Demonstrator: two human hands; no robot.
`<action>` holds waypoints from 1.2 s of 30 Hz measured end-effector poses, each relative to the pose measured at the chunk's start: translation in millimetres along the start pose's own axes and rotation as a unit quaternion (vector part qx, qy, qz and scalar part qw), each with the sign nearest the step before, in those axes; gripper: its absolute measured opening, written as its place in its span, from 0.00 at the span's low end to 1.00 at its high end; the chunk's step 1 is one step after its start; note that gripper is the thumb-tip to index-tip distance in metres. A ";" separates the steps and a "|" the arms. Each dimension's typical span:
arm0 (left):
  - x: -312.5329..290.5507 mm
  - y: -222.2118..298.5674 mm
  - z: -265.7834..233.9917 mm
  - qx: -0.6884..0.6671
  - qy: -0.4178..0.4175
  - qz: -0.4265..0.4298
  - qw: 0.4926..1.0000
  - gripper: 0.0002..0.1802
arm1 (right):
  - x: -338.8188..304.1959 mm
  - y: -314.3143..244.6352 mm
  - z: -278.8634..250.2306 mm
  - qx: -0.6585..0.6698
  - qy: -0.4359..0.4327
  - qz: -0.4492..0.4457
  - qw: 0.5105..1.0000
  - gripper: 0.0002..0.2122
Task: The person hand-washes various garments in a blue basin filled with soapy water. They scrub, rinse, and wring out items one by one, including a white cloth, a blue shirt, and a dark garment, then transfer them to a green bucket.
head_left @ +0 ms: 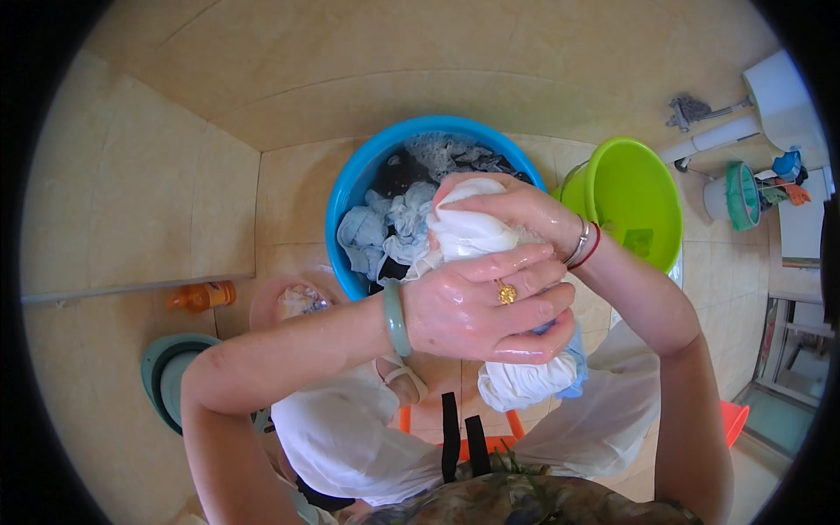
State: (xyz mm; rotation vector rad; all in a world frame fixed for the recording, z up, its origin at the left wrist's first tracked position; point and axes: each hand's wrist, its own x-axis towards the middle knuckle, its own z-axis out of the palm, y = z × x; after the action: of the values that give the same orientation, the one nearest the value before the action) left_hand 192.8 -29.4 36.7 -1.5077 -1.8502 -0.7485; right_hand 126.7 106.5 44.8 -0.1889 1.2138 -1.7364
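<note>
A wet white cloth (472, 229) is bunched between my two hands, above the near right part of a blue basin (337, 206). My right hand (516, 210) grips its upper part, the thumb pressed across the folds. Below it my left hand (490, 302), wearing a gold ring and a pale green bangle, has its fingers wrapped over the bundle. White and light blue fabric (529, 381) hangs out under the left hand, over my lap; whether it is one piece with the white cloth is hidden. Light blue garments (381, 226) and dark laundry lie in sudsy water in the basin.
A lime green bucket (639, 188) stands right of the basin. On the left are an orange bottle (203, 297), a grey-green tub (157, 376) and a pink bowl (267, 302). At far right hangs a toilet brush (691, 109) near a small bin (742, 197). Tiled walls enclose the back and left.
</note>
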 end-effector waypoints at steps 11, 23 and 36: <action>-23.9 -3.6 32.9 0.140 -0.126 0.117 0.975 0.16 | 23.8 22.8 -10.6 -0.311 0.035 -0.031 0.949 0.13; -96.8 -4.8 113.0 0.122 -0.221 0.084 0.964 0.17 | 61.2 87.0 -31.4 -0.573 0.149 0.022 0.806 0.14; -107.2 2.9 92.8 -0.266 -0.068 -0.181 0.944 0.21 | 46.1 153.4 -98.7 0.076 0.251 0.083 0.962 0.16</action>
State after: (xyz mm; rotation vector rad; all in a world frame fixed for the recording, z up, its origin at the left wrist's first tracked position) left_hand 200.5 -25.3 -104.9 -1.5776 -2.1746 -1.4448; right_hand 138.6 129.1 -141.6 0.4602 1.3961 -1.7730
